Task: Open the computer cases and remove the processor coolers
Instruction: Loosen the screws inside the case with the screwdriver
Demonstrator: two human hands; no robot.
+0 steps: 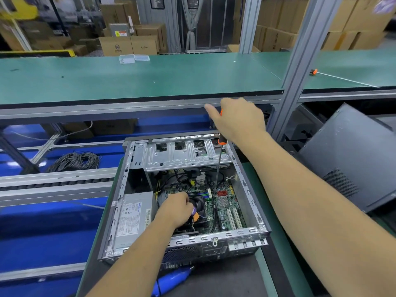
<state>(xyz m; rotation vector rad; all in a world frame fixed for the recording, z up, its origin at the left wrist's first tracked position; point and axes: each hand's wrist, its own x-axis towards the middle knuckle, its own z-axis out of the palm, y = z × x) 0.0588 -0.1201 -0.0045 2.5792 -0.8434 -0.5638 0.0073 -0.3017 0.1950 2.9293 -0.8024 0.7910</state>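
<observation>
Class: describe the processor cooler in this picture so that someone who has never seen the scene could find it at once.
Start at the open computer case lying on the green mat. Inside it, look right of the grey power supply, where the left hand rests. The cooler is the black square fan block under that hand's fingers, the only fan on the green board, with the screwdriver shaft coming down beside it.

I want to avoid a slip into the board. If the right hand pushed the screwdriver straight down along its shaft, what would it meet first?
Probably the motherboard just right of the cooler, where the screwdriver tip sits; a screw there can't be made out.
</observation>
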